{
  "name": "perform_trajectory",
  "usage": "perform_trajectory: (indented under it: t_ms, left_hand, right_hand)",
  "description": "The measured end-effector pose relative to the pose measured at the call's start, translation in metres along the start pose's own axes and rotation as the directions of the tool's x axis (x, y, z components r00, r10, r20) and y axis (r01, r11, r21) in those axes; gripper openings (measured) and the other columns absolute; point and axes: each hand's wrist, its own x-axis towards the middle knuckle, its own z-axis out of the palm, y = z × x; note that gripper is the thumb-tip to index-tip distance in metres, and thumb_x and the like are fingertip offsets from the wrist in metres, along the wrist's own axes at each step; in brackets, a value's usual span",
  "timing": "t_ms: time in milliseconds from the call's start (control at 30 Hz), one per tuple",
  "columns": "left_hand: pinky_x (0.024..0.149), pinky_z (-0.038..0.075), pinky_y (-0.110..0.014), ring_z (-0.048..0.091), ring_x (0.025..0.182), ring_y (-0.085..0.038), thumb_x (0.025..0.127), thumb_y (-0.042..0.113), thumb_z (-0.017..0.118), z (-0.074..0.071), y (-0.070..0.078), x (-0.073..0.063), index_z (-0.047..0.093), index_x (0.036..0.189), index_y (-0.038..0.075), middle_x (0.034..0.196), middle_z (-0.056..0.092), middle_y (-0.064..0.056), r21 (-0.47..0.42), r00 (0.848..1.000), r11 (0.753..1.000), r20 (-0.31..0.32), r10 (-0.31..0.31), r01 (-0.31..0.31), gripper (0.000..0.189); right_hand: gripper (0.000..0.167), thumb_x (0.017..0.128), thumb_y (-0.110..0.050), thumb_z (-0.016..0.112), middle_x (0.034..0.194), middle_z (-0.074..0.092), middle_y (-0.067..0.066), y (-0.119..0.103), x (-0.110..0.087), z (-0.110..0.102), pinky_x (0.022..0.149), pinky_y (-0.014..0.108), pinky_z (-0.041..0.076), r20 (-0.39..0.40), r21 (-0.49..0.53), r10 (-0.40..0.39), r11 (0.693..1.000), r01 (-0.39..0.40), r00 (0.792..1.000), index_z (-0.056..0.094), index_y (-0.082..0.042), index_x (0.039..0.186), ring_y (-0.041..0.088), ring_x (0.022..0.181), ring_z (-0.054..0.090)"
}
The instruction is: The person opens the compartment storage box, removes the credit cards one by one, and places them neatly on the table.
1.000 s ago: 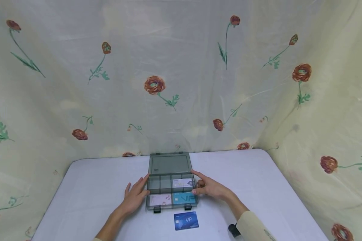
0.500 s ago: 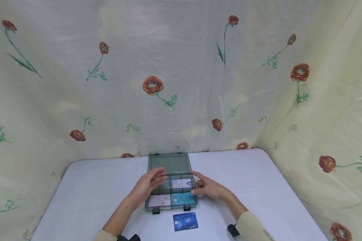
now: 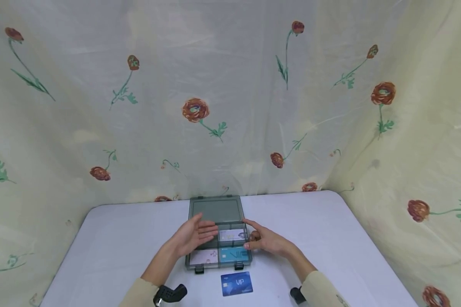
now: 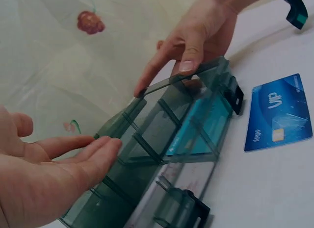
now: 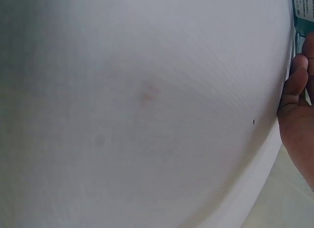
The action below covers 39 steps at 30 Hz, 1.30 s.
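Observation:
A translucent grey-green compartment box [image 3: 187,260] lies on the table with its lid [image 3: 219,207] laid back. Its front compartments hold a pinkish card [image 3: 205,256] and a teal card [image 3: 232,254]; behind the teal one is a whitish card [image 3: 230,234]. My left hand [image 3: 190,236] hovers over the box's left part, palm turned up, fingers extended and holding nothing. At the box's right side, my right hand [image 3: 270,242] rests its thumb and outstretched index finger on the rim; the other fingers are bent beneath. In front lies a blue VIP card [image 3: 236,284].
The white table [image 3: 130,238] reaches back to a flower-patterned curtain [image 3: 230,106], which also hangs along both sides. A black strap device [image 3: 170,294] sits on the left wrist, and another dark one [image 3: 297,295] shows by the right wrist.
My left hand has left the box's left edge, moved right over the box, and turned its palm up. The right hand stays at the right rim. The cards have not moved.

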Motion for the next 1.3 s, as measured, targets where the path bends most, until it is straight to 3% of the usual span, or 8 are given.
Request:
perform_trajectory:
  t_ms: [267,633,1300]
  left_hand:
    - [0.118,0.033,-0.048,0.038,0.142,-0.045,0.108,0.048,0.032,0.003,0.005,0.015,0.03,0.147,-0.019,0.152,0.035,-0.037,0.016,0.996,0.997,-0.048,-0.081,0.082,0.078]
    - [0.114,0.039,-0.048,0.048,0.134,-0.046,0.106,0.049,0.038,0.01,0.008,0.023,0.034,0.143,-0.021,0.143,0.043,-0.038,0.067,0.978,0.981,-0.121,-0.171,0.18,0.079]
    - [0.111,0.042,-0.048,0.055,0.127,-0.043,0.105,0.05,0.04,0.01,0.009,0.026,0.036,0.143,-0.02,0.136,0.05,-0.038,0.067,0.974,0.977,-0.116,-0.196,0.204,0.081]
  right_hand:
    - [0.094,0.088,-0.034,0.078,0.08,0.052,0.0,-0.001,0.0,0.0,0.074,0.033,0.04,0.003,0.006,0.002,1.0,-0.002,1.0,0.02,-0.022,0.162,0.016,0.077,0.047]
    - [0.092,0.089,-0.034,0.078,0.08,0.051,0.0,0.0,-0.001,0.001,0.074,0.033,0.039,0.002,0.009,-0.003,1.0,0.003,1.0,0.021,-0.023,0.161,0.016,0.077,0.047]
    - [0.093,0.089,-0.035,0.078,0.08,0.051,0.0,0.002,0.001,0.0,0.073,0.034,0.039,0.004,0.019,0.004,1.0,-0.004,1.0,0.021,-0.025,0.161,0.017,0.076,0.047]
